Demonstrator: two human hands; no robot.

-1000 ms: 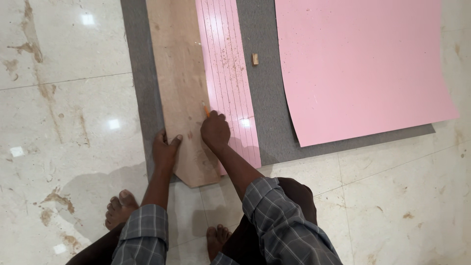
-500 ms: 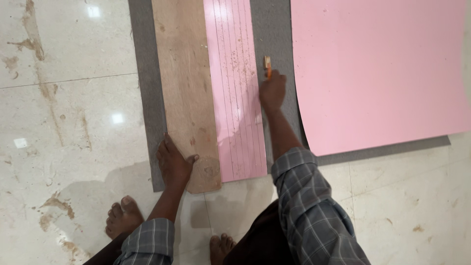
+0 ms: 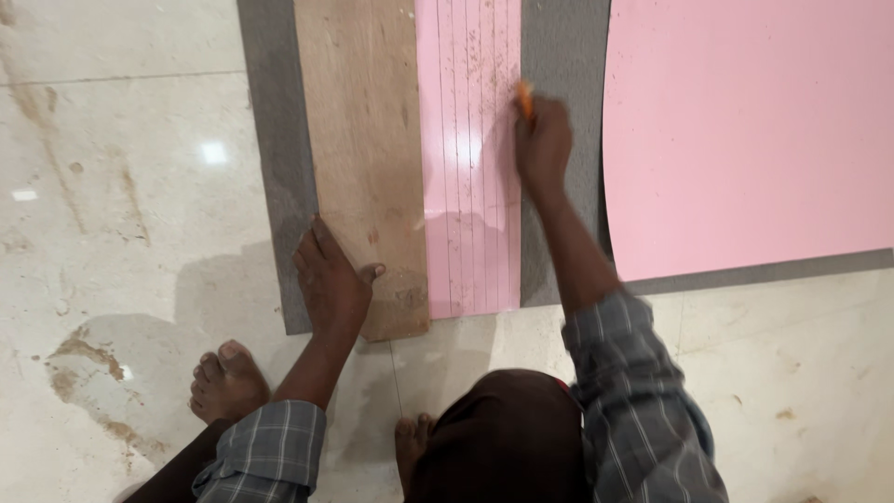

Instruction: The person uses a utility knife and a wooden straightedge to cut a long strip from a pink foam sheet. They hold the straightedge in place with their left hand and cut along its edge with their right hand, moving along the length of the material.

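Observation:
My left hand (image 3: 331, 279) presses flat on the near end of a long wooden plank (image 3: 363, 140) that lies lengthwise on a grey mat (image 3: 270, 140). Beside the plank lies a narrow pink strip (image 3: 470, 186) marked with several straight lines. My right hand (image 3: 543, 144) is closed around a small orange tool (image 3: 525, 96), its tip at the right edge of the pink strip. A large pink sheet (image 3: 745, 130) covers the mat to the right.
The mat lies on a glossy cream marble floor (image 3: 121, 186) with brown stains. My bare feet (image 3: 223, 377) stand on the floor just in front of the mat's near edge, and my knees fill the bottom of the view.
My right hand left the plank, reached to the small orange tool on the mat and picked it up, and now holds it at the strip's edge. My left hand stayed on the plank's end.

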